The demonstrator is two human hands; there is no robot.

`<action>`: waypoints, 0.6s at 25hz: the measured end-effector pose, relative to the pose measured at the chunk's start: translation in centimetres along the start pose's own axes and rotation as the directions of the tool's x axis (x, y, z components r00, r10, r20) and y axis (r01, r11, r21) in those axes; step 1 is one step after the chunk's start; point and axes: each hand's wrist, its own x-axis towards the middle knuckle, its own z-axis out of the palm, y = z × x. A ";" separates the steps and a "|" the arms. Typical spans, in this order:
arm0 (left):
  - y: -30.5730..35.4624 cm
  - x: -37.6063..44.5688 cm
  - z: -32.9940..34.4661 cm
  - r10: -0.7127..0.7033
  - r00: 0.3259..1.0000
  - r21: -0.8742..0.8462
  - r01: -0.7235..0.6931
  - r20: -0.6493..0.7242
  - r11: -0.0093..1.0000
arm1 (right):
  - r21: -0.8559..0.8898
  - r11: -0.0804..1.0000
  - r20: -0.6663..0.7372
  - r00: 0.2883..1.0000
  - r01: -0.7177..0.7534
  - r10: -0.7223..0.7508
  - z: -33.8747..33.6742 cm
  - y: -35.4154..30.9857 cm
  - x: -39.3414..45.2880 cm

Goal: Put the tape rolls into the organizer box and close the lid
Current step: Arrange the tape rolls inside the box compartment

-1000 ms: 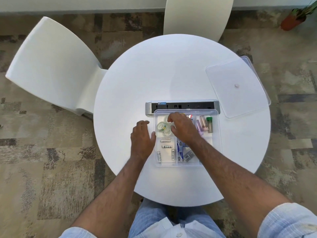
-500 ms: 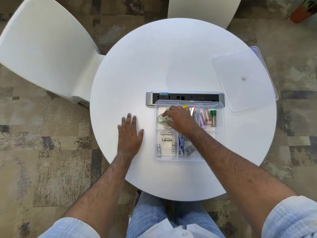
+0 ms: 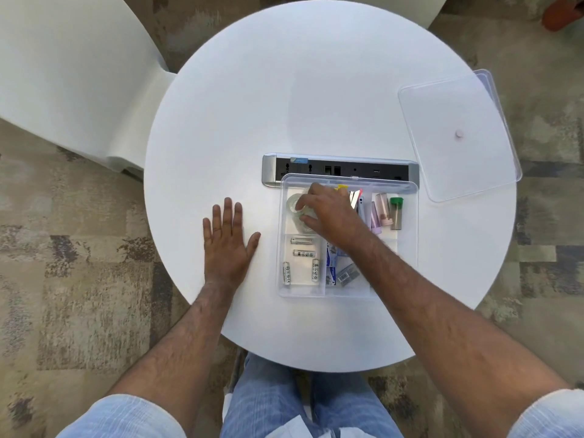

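Seating the tape rolls (image 3: 297, 206) in the organizer box's (image 3: 410, 222) far-left compartment; my right hand (image 3: 331, 213) is curling around them, my left hand (image 3: 226, 241) lying flat and released on the surface (image 3: 316, 90). I am pressing them level so the lid (image 3: 455, 134) closes flush.

**Layout around the box**

The box (image 3: 407, 248) sits on the table (image 3: 284, 105), its far edge over the socket strip (image 3: 339, 167). The lid (image 3: 455, 137) lies behind and right of the box, overhanging the table edge. In the box, tape rolls (image 3: 295, 205) occupy the far-left compartment under the right hand (image 3: 331, 213); batteries (image 3: 301, 254) lie nearer, tubes (image 3: 388, 211) far right. The left hand (image 3: 226, 245) rests flat left of the box.
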 end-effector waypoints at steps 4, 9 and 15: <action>-0.2 0.0 0.9 0.001 0.997 0.019 0.001 -0.071 1.000 | -0.159 0.986 -0.023 0.998 -0.056 0.053 -1.0 1.1 0.3; -0.4 0.1 1.6 0.008 0.992 0.031 -0.004 -0.122 1.000 | -0.346 0.937 0.000 0.999 -0.050 0.053 -1.0 0.8 1.2; -0.6 0.1 2.0 0.011 0.986 0.020 -0.008 -0.164 1.000 | -0.456 0.886 -0.030 0.997 -0.082 0.076 0.0 0.3 1.6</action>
